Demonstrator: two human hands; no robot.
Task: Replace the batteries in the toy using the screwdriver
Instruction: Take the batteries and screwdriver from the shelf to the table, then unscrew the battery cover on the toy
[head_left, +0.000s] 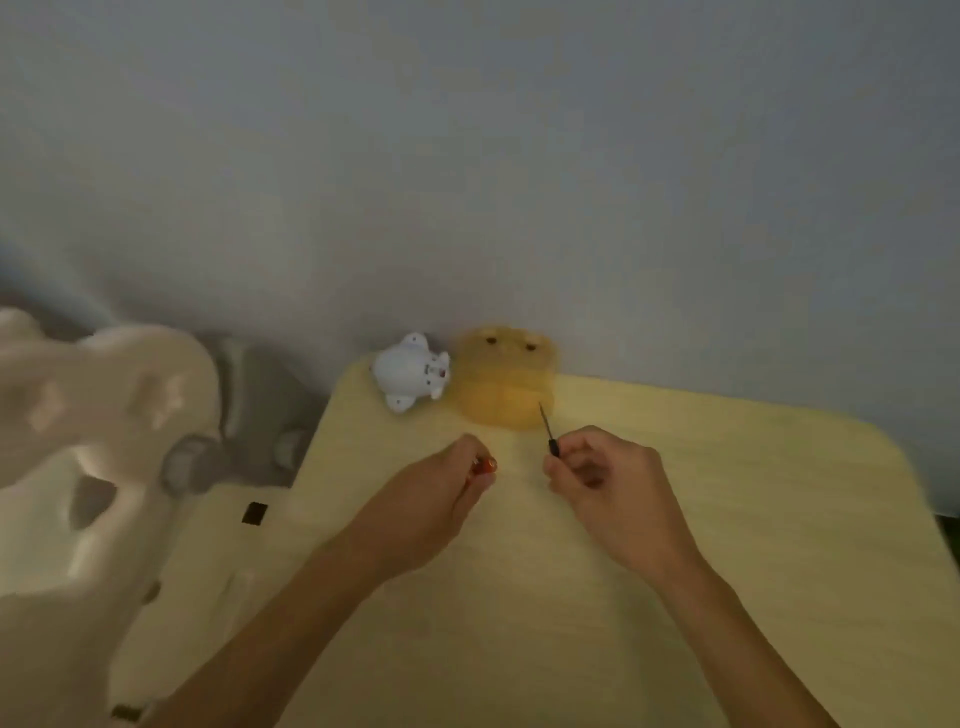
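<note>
A small white animal-shaped toy (412, 372) lies on its side at the far edge of the pale wooden table (727, 519), against the wall. Beside it on the right sits a round orange plush toy (506, 379) with two dark eyes. My right hand (608, 478) pinches a thin screwdriver (548, 428) by its dark handle, the shaft pointing up toward the orange plush. My left hand (441, 493) is closed around small reddish-orange batteries (485, 464), which poke out between the fingers. Both hands hover over the table just in front of the toys. The frame is blurred.
A cream plastic child's seat or walker (93, 441) with grey wheels (192, 462) stands to the left of the table. A grey-blue wall rises right behind the toys. The table's rounded right corner (883, 447) is in view.
</note>
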